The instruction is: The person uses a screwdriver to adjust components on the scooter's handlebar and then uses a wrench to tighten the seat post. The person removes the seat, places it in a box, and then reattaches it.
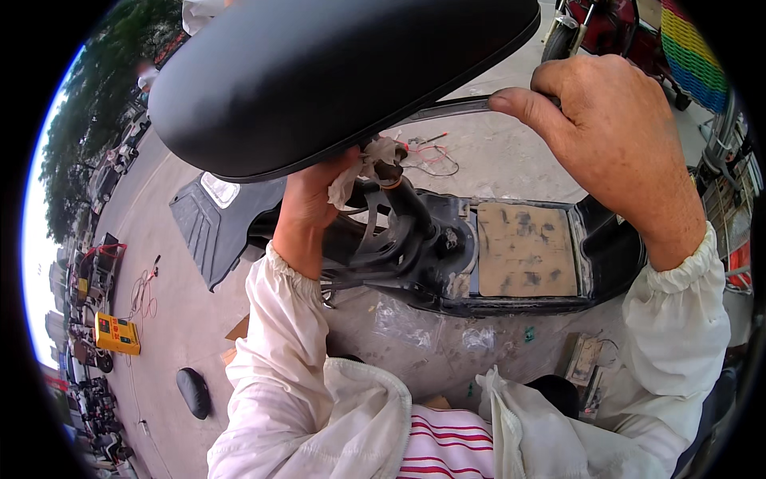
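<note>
A black padded seat (327, 80) is held up at the top of the view. My left hand (315, 191) is closed beneath its near end, beside crumpled whitish wrapping (379, 156) on a black upright post (411, 207); its fingertips are hidden. My right hand (598, 136) is closed on a black bar (455, 107) that runs out from under the seat, thumb along it. Below lies a scooter body (439, 279) with a dusty tan board (527, 247) in its footwell and a dark plastic panel (203, 227) at its left.
A yellow box (117, 334) with cables, a small black pad (193, 393) and parked scooters (104, 423) are at left. Plastic bags (407, 323) lie on the concrete. A red tricycle (606, 32) with rainbow woven webbing (690, 56) stands at upper right; loose parts (582, 367) are at lower right.
</note>
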Tool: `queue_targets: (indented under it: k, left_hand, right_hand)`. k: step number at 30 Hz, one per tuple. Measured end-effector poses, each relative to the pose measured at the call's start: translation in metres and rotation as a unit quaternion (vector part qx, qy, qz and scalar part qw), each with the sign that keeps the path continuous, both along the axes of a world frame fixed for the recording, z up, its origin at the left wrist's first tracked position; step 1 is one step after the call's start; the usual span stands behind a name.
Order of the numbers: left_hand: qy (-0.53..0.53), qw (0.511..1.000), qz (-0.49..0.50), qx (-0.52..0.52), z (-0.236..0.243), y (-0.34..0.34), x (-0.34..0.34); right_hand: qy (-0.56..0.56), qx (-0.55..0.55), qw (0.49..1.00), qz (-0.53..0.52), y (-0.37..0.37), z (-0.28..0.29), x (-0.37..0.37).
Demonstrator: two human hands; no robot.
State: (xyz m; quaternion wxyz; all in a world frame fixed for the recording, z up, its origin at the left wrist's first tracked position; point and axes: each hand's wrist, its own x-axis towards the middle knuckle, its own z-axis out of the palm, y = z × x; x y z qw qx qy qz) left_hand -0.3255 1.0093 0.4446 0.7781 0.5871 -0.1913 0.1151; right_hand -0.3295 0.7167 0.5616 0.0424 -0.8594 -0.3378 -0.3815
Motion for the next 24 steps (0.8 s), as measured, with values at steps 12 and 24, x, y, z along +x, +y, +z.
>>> queue_targets:
  k: [12, 24]
  left_hand:
    - [-0.044, 0.988, 0.108, -0.101, 0.0, -0.023, 0.019]
    - [-0.012, 0.994, 0.076, -0.073, 0.017, -0.007, 0.007]
  right_hand:
    - [0.321, 0.578, 0.742, 0.111, 0.154, -0.211, -0.023]
    - [0.138, 0.195, 0.971, -0.013, 0.006, -0.084, -0.014]
